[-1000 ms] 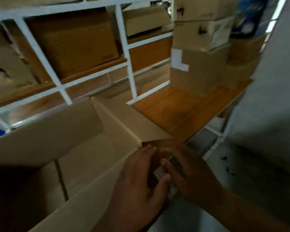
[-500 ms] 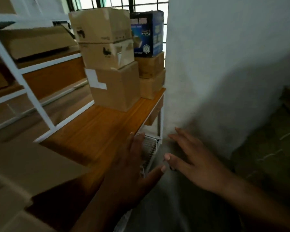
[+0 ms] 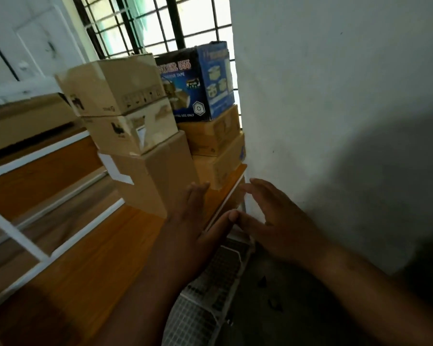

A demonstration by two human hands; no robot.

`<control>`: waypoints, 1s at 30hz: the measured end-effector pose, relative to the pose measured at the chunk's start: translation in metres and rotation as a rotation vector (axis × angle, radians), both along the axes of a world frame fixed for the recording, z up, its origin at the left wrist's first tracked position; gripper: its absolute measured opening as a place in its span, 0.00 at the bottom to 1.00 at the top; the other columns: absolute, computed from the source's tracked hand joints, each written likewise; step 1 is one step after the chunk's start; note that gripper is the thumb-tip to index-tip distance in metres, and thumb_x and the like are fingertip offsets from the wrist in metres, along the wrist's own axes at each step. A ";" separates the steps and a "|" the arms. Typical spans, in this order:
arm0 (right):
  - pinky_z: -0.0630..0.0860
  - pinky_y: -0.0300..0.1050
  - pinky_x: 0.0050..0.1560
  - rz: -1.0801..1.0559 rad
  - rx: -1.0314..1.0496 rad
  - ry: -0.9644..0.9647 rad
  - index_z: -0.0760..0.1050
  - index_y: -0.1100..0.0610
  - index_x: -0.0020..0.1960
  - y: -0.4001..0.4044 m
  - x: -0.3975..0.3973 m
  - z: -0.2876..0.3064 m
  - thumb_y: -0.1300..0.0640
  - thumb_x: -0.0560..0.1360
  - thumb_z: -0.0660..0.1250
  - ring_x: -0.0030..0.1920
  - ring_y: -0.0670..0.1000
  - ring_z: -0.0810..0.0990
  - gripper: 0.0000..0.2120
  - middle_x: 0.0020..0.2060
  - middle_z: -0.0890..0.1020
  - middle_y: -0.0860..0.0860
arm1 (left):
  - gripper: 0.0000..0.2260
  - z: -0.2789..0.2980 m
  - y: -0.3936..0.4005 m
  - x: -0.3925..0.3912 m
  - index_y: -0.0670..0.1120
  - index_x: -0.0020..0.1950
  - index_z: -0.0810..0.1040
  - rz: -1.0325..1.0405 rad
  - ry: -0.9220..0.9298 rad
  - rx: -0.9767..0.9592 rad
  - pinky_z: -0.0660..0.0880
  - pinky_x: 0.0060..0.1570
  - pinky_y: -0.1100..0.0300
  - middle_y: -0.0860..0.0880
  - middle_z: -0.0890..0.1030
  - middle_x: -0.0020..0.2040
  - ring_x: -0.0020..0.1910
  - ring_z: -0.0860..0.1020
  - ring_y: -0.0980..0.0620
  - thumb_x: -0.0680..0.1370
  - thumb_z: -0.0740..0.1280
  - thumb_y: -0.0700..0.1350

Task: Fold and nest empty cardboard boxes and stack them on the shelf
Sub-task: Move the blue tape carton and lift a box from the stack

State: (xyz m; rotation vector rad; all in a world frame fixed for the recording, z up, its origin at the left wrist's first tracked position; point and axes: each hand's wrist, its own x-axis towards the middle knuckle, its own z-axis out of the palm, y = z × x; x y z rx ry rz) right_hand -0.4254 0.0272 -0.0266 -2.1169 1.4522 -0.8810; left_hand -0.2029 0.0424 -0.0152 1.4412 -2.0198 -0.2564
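Note:
Three brown cardboard boxes (image 3: pixel 145 168) stand stacked on the wooden shelf board (image 3: pixel 90 265), the biggest at the bottom with a white label. Behind them, two flatter brown boxes (image 3: pixel 210 138) carry a blue tape carton (image 3: pixel 200 83). My left hand (image 3: pixel 193 236) is open over the shelf's right edge, fingers straight, just in front of the bottom box. My right hand (image 3: pixel 278 221) is open beside it, near the white wall, fingers spread. Both hands hold nothing; their thumbs nearly touch.
A white metal shelf frame (image 3: pixel 18 236) runs along the left, with a flat box (image 3: pixel 23 121) on a higher shelf. A white wall (image 3: pixel 335 96) closes the right side. A white wire-mesh basket (image 3: pixel 210 295) sits below the shelf edge. A barred window (image 3: pixel 160 21) is behind.
The view has swung right, from the large open box to the shelf's end. Both hands let go of the small thing they held over that box and now reach forward open.

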 end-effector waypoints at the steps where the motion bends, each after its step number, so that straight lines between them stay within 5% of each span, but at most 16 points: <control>1: 0.65 0.52 0.79 0.007 -0.010 -0.001 0.59 0.36 0.81 -0.019 -0.002 0.005 0.14 0.71 0.48 0.81 0.44 0.59 0.45 0.83 0.60 0.41 | 0.39 0.005 -0.016 -0.003 0.64 0.83 0.58 0.013 0.005 -0.012 0.70 0.71 0.52 0.57 0.63 0.83 0.79 0.66 0.55 0.76 0.54 0.80; 5: 0.71 0.59 0.77 0.047 -0.047 -0.015 0.59 0.38 0.81 -0.094 -0.002 0.020 0.14 0.71 0.48 0.81 0.50 0.65 0.45 0.83 0.63 0.44 | 0.24 0.028 -0.079 -0.010 0.70 0.74 0.64 -0.003 0.059 -0.071 0.64 0.58 0.72 0.74 0.67 0.69 0.62 0.67 0.76 0.80 0.60 0.74; 10: 0.75 0.59 0.74 0.063 -0.156 -0.029 0.64 0.47 0.82 -0.186 0.010 0.048 0.13 0.69 0.47 0.76 0.53 0.71 0.54 0.79 0.69 0.48 | 0.30 0.046 -0.169 -0.007 0.62 0.77 0.67 0.023 0.079 -0.157 0.69 0.65 0.60 0.57 0.72 0.75 0.68 0.69 0.63 0.80 0.56 0.76; 13: 0.72 0.56 0.77 0.040 -0.176 -0.009 0.64 0.46 0.82 -0.240 0.019 0.066 0.19 0.72 0.52 0.77 0.51 0.71 0.47 0.79 0.70 0.48 | 0.23 0.057 -0.225 0.000 0.67 0.70 0.68 0.055 0.084 -0.206 0.76 0.62 0.51 0.59 0.78 0.63 0.59 0.76 0.60 0.81 0.51 0.77; 15: 0.74 0.56 0.75 0.021 -0.120 -0.077 0.64 0.41 0.80 -0.279 0.025 0.081 0.17 0.72 0.52 0.76 0.50 0.72 0.44 0.77 0.71 0.44 | 0.27 0.068 -0.268 0.005 0.67 0.73 0.67 0.043 0.132 -0.151 0.75 0.68 0.45 0.61 0.75 0.68 0.64 0.76 0.58 0.80 0.50 0.78; 20: 0.75 0.48 0.72 -0.004 -0.172 -0.191 0.64 0.35 0.78 -0.376 0.036 0.107 0.09 0.62 0.52 0.75 0.46 0.71 0.52 0.78 0.69 0.42 | 0.39 0.091 -0.369 0.006 0.59 0.81 0.65 0.017 0.264 -0.146 0.72 0.73 0.48 0.58 0.70 0.77 0.73 0.71 0.56 0.75 0.53 0.78; 23: 0.77 0.52 0.71 0.014 -0.080 -0.296 0.64 0.33 0.76 -0.438 0.038 0.098 0.10 0.59 0.58 0.75 0.49 0.70 0.51 0.79 0.68 0.44 | 0.36 0.084 -0.416 0.006 0.61 0.81 0.63 0.062 0.307 -0.083 0.72 0.72 0.50 0.57 0.68 0.78 0.73 0.71 0.55 0.77 0.56 0.77; 30: 0.80 0.44 0.61 0.062 -0.062 -0.407 0.69 0.38 0.72 -0.608 0.020 0.064 0.34 0.73 0.76 0.69 0.51 0.77 0.32 0.70 0.76 0.46 | 0.25 0.053 -0.528 -0.019 0.68 0.73 0.66 0.257 0.315 -0.058 0.74 0.67 0.54 0.64 0.70 0.69 0.67 0.72 0.59 0.78 0.70 0.66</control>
